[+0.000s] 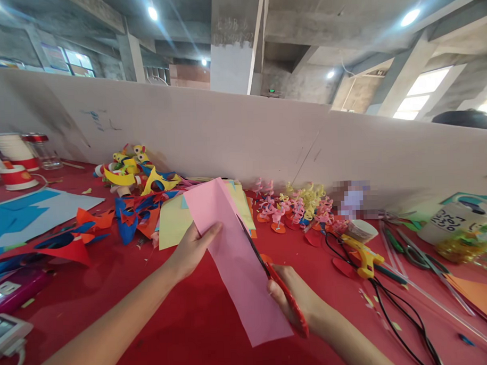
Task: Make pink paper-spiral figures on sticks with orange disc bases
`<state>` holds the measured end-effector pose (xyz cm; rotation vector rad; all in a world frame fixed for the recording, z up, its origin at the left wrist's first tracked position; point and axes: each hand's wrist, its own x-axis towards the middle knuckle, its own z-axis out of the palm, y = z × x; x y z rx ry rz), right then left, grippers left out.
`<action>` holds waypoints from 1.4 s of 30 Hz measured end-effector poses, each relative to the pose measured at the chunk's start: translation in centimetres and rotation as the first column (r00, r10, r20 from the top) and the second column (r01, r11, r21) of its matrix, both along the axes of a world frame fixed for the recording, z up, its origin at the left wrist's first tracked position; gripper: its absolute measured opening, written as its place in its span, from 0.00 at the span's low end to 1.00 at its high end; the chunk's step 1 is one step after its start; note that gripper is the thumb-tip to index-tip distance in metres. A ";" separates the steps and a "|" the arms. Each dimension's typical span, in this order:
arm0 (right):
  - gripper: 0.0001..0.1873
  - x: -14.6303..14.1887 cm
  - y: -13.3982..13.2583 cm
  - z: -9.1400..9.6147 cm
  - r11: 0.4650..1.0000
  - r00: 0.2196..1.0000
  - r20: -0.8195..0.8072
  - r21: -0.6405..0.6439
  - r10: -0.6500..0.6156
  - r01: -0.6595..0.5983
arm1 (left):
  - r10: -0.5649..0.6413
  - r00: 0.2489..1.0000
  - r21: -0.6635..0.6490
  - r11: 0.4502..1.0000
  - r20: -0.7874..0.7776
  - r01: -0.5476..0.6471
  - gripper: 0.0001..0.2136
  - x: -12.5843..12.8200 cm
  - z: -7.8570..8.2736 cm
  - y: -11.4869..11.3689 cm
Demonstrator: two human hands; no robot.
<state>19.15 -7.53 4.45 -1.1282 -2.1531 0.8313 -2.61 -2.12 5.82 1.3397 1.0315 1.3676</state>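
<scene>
My left hand (192, 250) pinches the left edge of a pink paper sheet (234, 260), holding it up over the red table (164, 318). Gripping red-handled scissors (285, 295), my right hand (298, 303) is closed round the handles at the sheet's right edge. The dark blades run up along that edge into the paper.
Coloured paper scraps (128, 213) and yellow sheets (173, 222) lie behind the pink sheet. Small pink and yellow paper figures (296, 207) stand at centre right. A yellow glue gun (364, 255) with black cables, a clear jar (456, 223), tape rolls (15, 158) and a white partition wall (242, 134) surround the workspace.
</scene>
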 end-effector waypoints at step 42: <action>0.32 -0.4 0.0 -0.4 0.999 0.999 0.021 -0.017 -0.045 0.045 | 0.025 1.000 -0.003 1.000 -0.006 -0.025 0.14 0.4 0.1 -0.4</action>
